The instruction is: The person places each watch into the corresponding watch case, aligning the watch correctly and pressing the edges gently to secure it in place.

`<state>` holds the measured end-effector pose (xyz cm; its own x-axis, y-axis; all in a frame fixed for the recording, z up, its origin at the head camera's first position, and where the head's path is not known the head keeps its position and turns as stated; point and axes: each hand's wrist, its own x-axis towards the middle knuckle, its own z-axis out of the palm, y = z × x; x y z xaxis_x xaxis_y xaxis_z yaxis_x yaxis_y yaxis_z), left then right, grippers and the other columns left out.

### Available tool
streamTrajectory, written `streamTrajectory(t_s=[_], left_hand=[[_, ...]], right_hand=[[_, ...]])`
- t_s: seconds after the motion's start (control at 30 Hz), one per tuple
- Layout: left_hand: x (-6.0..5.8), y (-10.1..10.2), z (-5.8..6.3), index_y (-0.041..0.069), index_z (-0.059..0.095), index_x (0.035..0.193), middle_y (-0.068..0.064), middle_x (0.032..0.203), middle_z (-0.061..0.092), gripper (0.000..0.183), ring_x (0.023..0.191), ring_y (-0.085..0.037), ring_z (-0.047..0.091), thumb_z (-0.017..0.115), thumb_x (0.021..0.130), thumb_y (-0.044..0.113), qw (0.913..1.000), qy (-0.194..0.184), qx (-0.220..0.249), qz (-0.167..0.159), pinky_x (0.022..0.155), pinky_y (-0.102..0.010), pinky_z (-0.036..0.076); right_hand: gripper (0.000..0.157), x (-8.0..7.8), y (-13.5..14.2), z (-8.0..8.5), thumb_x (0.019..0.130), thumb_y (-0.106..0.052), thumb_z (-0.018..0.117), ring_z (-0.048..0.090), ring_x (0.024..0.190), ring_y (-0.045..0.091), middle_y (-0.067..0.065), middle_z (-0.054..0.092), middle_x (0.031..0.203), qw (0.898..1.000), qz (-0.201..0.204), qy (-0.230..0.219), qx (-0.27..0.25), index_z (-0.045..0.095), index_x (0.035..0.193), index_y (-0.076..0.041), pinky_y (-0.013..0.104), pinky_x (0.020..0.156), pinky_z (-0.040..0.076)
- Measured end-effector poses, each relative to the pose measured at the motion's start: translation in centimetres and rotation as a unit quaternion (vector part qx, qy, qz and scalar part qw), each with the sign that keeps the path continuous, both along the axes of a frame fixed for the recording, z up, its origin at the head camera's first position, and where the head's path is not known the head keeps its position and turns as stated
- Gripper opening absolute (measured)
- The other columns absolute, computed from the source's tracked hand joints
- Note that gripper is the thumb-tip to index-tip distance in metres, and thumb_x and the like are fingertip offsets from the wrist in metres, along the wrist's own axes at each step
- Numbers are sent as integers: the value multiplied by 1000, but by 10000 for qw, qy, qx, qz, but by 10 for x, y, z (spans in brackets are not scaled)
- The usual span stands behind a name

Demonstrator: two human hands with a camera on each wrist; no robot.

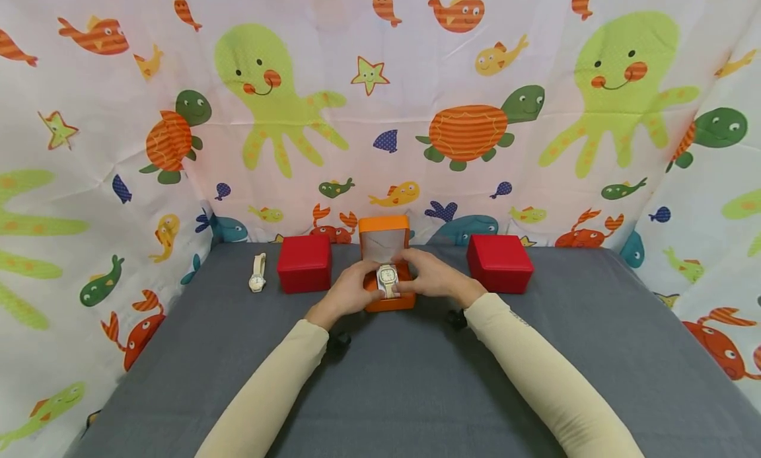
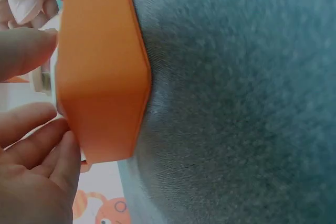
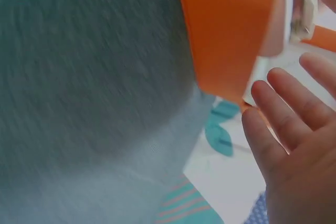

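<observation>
An orange watch box (image 1: 389, 305) stands with its lid (image 1: 383, 224) raised at the back of the table. Inside, a cream-banded watch (image 1: 388, 275) sits face up on a pale cushion (image 3: 274, 34). My left hand (image 1: 351, 287) is at the box's left side, fingertips (image 2: 65, 139) against its wall and thumb (image 2: 26, 51) beside the watch. From the right, my right hand (image 1: 436, 274) reaches over the box, its thumb close to the watch band. In the right wrist view its fingers (image 3: 283, 111) are spread and nearly straight near the box rim.
Closed red boxes stand on either side, one at left (image 1: 304, 264) and one at right (image 1: 501, 264). Another cream-banded watch (image 1: 257, 273) lies beyond the left red box. A sea-animal curtain (image 1: 357, 127) hangs behind the grey-covered table (image 1: 392, 385).
</observation>
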<state>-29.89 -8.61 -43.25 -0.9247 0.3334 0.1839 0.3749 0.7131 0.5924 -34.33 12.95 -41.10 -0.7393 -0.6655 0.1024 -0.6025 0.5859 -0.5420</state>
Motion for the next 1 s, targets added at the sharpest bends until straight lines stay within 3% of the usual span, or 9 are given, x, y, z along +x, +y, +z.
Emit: streamTrajectory(t_s=[0.23,0.33,0.5,0.63,0.77,1.0], left_hand=[[15,-2,-2,6,55,132,-9,131,51,63,116,-25,47,79,78,26,9978,-132,337,553,102,-43,40],[18,-2,-5,5,55,132,-11,130,51,65,116,-26,46,81,76,24,9965,-77,451,697,103,-43,39],[21,-3,-11,2,55,131,-13,128,49,65,110,-26,51,82,75,20,9924,-266,769,925,96,-40,46],[23,-2,-14,-1,50,134,-16,129,46,68,103,-25,59,82,76,17,9853,-646,1096,1137,86,-35,53],[24,-1,-15,-1,47,135,-17,126,48,71,104,-27,60,82,76,17,9794,-913,1274,1274,84,-36,53],[27,-1,-18,1,48,136,-15,122,54,71,107,-26,58,81,77,21,9783,-949,1173,1423,88,-40,51]], right_hand=[[52,-7,4,24,85,-35,72,57,95,26,15,57,110,9940,-961,232,-476,47,118,-3,38,80,54],[62,-10,3,32,85,-35,72,56,92,24,15,50,118,9909,-1112,381,-649,40,128,-4,35,76,55],[77,-17,-1,41,85,-40,70,55,93,23,11,36,139,9919,-1098,433,-478,31,144,-10,33,74,55],[73,-20,-5,44,87,-41,68,52,96,23,8,35,141,9932,-1045,447,-251,33,145,-13,35,82,53],[67,-22,-9,46,90,-38,65,51,106,27,9,38,142,9933,-969,599,-179,36,145,-14,42,94,48],[56,-24,-12,48,96,-39,56,49,115,26,10,42,140,9944,-819,657,-106,41,142,-11,44,100,42]])
